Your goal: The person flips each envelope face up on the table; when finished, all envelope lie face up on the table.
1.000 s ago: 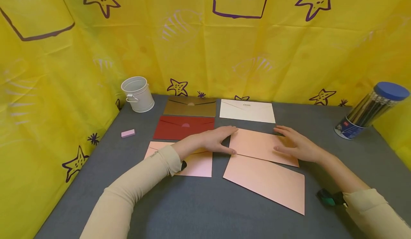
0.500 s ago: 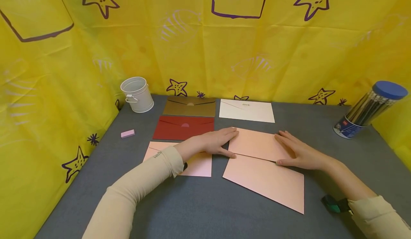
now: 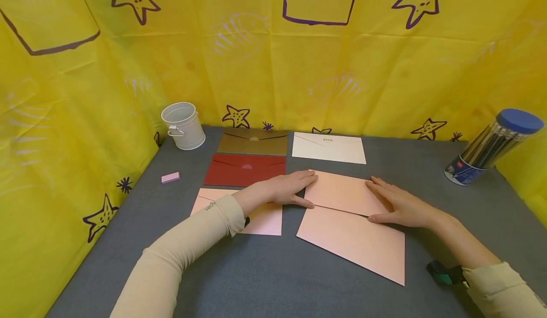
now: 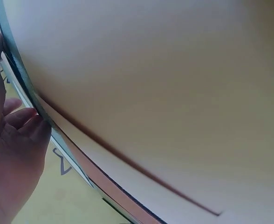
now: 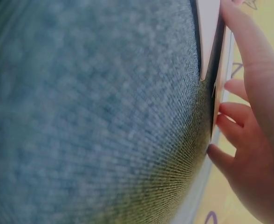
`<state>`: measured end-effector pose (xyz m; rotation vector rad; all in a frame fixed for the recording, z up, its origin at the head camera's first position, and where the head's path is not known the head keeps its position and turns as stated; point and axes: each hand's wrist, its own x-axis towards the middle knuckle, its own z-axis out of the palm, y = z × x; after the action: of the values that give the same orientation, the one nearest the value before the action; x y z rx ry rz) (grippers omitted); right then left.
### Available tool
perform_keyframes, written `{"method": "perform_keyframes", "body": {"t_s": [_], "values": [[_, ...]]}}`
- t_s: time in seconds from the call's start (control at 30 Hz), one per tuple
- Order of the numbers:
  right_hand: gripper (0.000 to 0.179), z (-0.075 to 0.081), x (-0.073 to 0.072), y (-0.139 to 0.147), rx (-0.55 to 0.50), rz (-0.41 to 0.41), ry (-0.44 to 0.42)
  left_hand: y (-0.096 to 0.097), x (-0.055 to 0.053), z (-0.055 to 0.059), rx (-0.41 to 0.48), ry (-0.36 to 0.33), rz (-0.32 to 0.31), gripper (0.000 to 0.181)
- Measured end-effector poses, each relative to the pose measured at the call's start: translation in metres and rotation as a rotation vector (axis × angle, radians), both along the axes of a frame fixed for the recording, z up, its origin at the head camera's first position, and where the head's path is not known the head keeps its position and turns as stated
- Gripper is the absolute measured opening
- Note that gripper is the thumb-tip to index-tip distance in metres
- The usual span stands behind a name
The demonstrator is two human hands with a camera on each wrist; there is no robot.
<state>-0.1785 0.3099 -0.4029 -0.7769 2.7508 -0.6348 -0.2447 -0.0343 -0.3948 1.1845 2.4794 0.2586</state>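
Two peach-pink envelopes, plain side up, lie one in front of the other at the middle right in the head view. At the left end of the rear pink envelope (image 3: 342, 192), my left hand (image 3: 288, 188) rests with fingertips on its corner and the thumb by its near corner. My right hand (image 3: 401, 206) spans the right end, fingers along the far edge and thumb at the near edge. The front pink envelope (image 3: 354, 244) lies slightly askew just below. Under my left forearm, another pink envelope (image 3: 262, 220) is partly hidden. The left wrist view shows its pale surface close up.
A red envelope (image 3: 243, 170) and a brown-gold envelope (image 3: 253, 142) lie behind my left hand; a white envelope (image 3: 329, 148) lies farther right. A white bucket (image 3: 184, 126), a pink eraser (image 3: 170, 177) and a blue-lidded pencil tub (image 3: 491, 149) stand or lie around the grey table (image 3: 239, 280).
My right hand has come down onto the rear pink envelope's right end, its thumb shifting to the near edge. My left fingertips have slid slightly onto the corner. The envelopes look unmoved.
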Motion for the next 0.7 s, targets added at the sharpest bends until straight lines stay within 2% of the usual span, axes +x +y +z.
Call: {"method": "perform_keyframes", "body": {"t_s": [0.37,0.7], "values": [[0.097,0.0033,0.0005,0.0013,0.114,-0.011,0.098,-0.0015,-0.0001,0.0007,0.002,0.027,-0.033,0.082],[0.088,0.0026,-0.0016,0.0041,0.084,-0.032,0.134,-0.0016,-0.0007,0.0002,0.048,0.033,-0.068,0.077]]}}
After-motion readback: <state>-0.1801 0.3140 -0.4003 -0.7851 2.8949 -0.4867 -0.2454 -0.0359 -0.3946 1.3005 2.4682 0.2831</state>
